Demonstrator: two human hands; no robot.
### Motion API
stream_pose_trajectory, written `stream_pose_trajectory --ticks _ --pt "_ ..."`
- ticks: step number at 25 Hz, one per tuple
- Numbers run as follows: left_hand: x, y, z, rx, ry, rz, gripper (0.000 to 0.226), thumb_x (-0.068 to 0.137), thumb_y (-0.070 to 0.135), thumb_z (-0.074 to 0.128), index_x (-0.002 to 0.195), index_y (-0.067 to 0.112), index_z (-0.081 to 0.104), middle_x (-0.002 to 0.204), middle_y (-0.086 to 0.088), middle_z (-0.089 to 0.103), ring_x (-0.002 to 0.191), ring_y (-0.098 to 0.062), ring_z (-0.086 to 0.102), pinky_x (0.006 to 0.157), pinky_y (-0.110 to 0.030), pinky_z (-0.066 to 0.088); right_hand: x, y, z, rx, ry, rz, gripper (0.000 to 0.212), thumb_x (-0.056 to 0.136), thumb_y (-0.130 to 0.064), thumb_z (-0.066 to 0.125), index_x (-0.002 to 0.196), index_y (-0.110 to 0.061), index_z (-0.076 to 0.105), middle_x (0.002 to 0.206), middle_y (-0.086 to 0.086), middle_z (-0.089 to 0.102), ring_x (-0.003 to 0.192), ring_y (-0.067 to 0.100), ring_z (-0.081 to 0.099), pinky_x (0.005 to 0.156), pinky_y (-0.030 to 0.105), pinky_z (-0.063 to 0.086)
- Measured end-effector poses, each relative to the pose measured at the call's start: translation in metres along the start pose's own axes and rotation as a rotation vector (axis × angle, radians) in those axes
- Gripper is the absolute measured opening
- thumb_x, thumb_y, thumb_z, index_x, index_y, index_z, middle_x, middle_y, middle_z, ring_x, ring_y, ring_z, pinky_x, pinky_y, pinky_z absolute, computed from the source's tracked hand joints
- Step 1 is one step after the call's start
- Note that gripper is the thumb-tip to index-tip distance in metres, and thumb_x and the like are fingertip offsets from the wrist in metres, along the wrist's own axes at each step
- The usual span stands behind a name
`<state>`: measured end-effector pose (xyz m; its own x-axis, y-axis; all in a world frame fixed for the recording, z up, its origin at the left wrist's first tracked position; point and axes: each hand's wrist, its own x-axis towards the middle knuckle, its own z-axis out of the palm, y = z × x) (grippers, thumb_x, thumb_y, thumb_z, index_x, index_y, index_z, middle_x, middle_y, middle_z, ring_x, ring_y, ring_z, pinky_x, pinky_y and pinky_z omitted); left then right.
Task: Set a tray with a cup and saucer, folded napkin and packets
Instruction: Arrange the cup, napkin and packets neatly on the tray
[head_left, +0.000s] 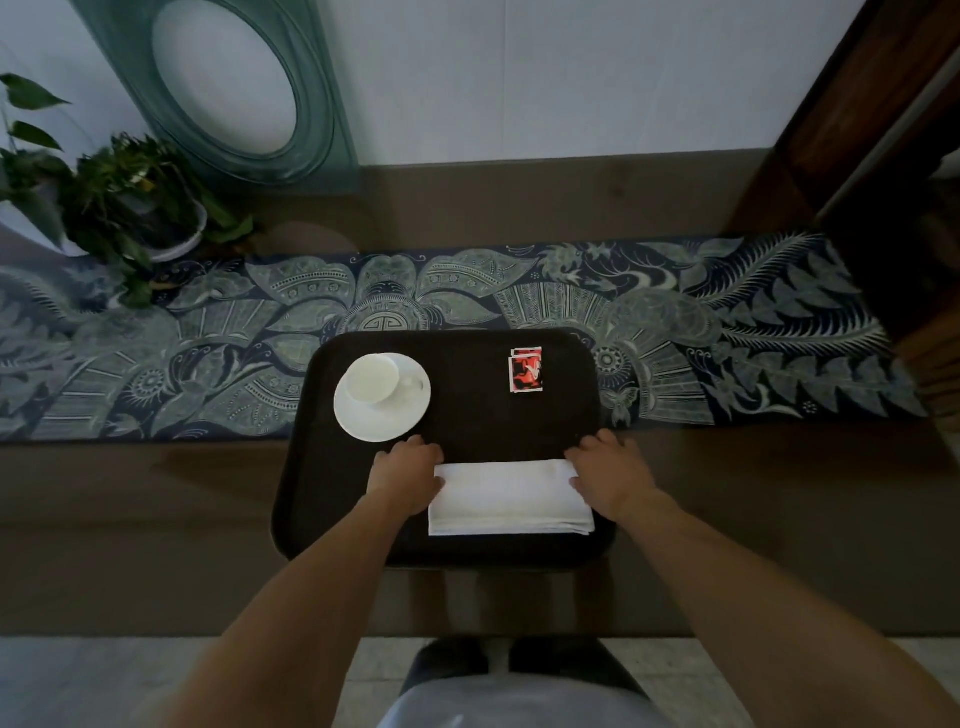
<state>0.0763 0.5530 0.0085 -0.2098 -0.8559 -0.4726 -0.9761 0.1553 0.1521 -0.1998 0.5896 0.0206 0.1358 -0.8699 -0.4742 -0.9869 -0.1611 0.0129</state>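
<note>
Gripping napkin (506, 496) ends: both hands, left (407, 475), right (613, 475) | white, folded, flat on tray (467, 415)

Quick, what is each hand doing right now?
Left hand: fingers curled on the napkin's left end, holding it.
Right hand: fingers curled on the napkin's right end, holding it.

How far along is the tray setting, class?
Done: cup on saucer, packets on the tray. In hand: left hand and right hand hold the folded napkin at its ends. Left: releasing it.
</note>
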Motion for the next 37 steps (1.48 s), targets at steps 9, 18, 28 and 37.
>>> stream_pose_trajectory --ticks 9,18,28,37 --pt "0.004 -0.008 0.008 -0.228 -0.005 -0.043 0.007 0.091 0.024 0.054 0.098 0.027 0.052 0.102 0.002 0.055 0.096 -0.021 0.055 0.079 -0.037 0.043 0.011 -0.008 -0.007 0.072 -0.003 0.086 0.021 0.091 -0.018 0.054 0.111 -0.021 0.055 0.114 0.002 0.060 0.116 0.024 0.046 0.096 0.043 0.036" --pt "0.001 -0.037 0.004 -0.328 0.009 -0.141 0.015 0.090 0.015 0.050 0.103 0.021 0.055 0.109 -0.002 0.060 0.099 -0.023 0.057 0.085 -0.042 0.049 0.019 -0.033 -0.015 0.276 -0.034 0.158 0.016 0.094 -0.026 0.053 0.109 -0.023 0.056 0.112 0.001 0.059 0.113 0.024 0.049 0.105 0.054 0.031" --pt "-0.001 -0.043 0.006 -0.360 0.177 -0.252 0.015 0.089 0.014 0.050 0.102 0.022 0.052 0.103 -0.002 0.056 0.083 -0.020 0.052 0.066 -0.035 0.041 0.026 -0.053 -0.004 0.367 0.074 0.179 0.016 0.091 -0.025 0.054 0.107 -0.025 0.057 0.109 0.000 0.060 0.112 0.024 0.052 0.108 0.055 0.029" --pt "-0.009 -0.050 0.003 -0.424 0.273 -0.369 0.017 0.092 0.020 0.053 0.094 0.019 0.037 0.081 0.000 0.056 0.072 -0.023 0.054 0.060 -0.036 0.041 0.037 -0.064 -0.004 0.363 0.095 0.182 0.016 0.090 -0.026 0.054 0.106 -0.026 0.057 0.106 -0.001 0.060 0.107 0.022 0.052 0.102 0.049 0.035"
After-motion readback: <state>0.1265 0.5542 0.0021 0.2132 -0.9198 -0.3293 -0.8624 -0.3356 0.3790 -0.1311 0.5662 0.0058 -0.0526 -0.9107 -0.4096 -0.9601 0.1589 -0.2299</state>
